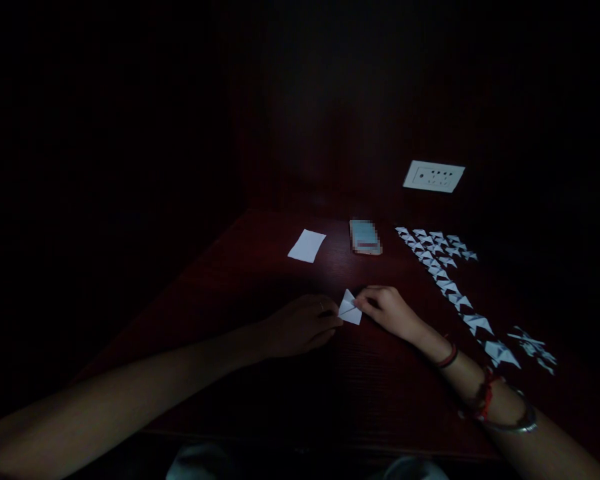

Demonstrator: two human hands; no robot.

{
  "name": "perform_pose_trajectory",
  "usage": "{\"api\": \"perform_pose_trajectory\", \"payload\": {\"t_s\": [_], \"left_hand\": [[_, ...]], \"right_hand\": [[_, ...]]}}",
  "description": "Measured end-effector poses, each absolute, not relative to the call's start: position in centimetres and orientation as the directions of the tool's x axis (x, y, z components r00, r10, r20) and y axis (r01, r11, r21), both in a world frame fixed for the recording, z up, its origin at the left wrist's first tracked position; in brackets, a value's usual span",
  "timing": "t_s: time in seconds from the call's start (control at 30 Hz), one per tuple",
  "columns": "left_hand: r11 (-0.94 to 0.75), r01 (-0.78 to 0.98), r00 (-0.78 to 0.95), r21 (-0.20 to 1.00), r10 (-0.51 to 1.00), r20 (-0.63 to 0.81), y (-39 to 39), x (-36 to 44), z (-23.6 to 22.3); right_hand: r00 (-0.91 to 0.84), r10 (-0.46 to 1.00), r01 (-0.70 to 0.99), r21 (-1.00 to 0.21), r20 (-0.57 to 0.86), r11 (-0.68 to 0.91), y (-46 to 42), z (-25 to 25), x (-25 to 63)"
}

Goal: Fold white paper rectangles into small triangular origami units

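A small white folded paper piece [351,309] lies on the dark red wooden table [260,267] between my two hands. My left hand [303,325] is curled, its fingertips pinching the piece's left edge. My right hand [387,310] is closed on the right edge, fingers bent over it. Bangles and a red thread circle my right wrist. The scene is very dim.
A flat white paper sheet [307,245] and a small stack of paper [365,237] lie farther back. Several folded white triangular pieces [443,257] run in rows along the right, with a few more [533,347] at the far right. A white wall socket [434,176] sits behind.
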State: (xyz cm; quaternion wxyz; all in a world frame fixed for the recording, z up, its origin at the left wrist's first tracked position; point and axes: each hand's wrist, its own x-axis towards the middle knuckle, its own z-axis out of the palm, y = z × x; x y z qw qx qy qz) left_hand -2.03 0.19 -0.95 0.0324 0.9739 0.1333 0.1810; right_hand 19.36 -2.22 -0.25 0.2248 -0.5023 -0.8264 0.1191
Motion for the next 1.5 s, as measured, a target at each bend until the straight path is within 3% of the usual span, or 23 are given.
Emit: {"api": "perform_pose_trajectory", "payload": {"t_s": [0.17,0.27,0.37,0.5,0.83,0.97,1.1,1.17,1.27,1.5], "left_hand": [[-0.968,0.237,0.909,0.080,0.250,0.334,0.2,-2.0,-0.7],[-0.971,0.231,0.920,0.061,0.238,0.310,0.2,-2.1,-0.7],[-0.972,0.231,0.924,0.043,0.233,0.304,0.3,-2.1,-0.9],[-0.970,0.241,0.909,0.035,0.238,0.343,0.4,-2.1,-1.2],[-0.943,0.333,0.897,0.022,0.324,0.300,0.4,-2.0,-1.0],[-0.945,0.326,0.898,0.021,0.317,0.306,0.5,-2.1,-1.0],[-0.950,0.310,0.896,0.044,0.308,0.319,0.5,-2.2,-1.1],[-0.949,0.309,0.896,0.060,0.311,0.316,0.5,-2.2,-1.2],[-0.948,0.307,0.897,0.077,0.316,0.311,0.5,-2.2,-1.3],[-0.938,0.325,0.887,0.121,0.347,0.306,0.4,-2.0,-1.0]], "right_hand": [[-0.308,0.926,0.796,-0.474,0.218,0.376,-1.9,-0.6,19.7],[-0.258,0.917,0.807,-0.454,0.303,0.378,-1.8,-0.7,19.9],[-0.346,0.863,0.790,-0.382,0.369,0.480,-1.6,-0.7,20.3],[-0.516,0.802,0.750,-0.293,0.301,0.593,-1.5,-0.5,20.9],[-0.639,0.747,0.694,-0.281,0.183,0.663,-2.3,0.9,21.6],[-0.629,0.750,0.659,-0.371,0.204,0.654,-2.3,0.9,21.2],[-0.371,0.885,0.718,-0.518,0.281,0.465,-1.9,0.0,20.8],[-0.253,0.940,0.695,-0.632,0.231,0.342,-1.7,-0.6,20.6],[-0.252,0.949,0.598,-0.741,0.187,0.305,-1.8,-1.0,20.2],[-0.454,0.855,0.673,-0.531,0.252,0.514,-3.0,-0.1,19.0]]}}
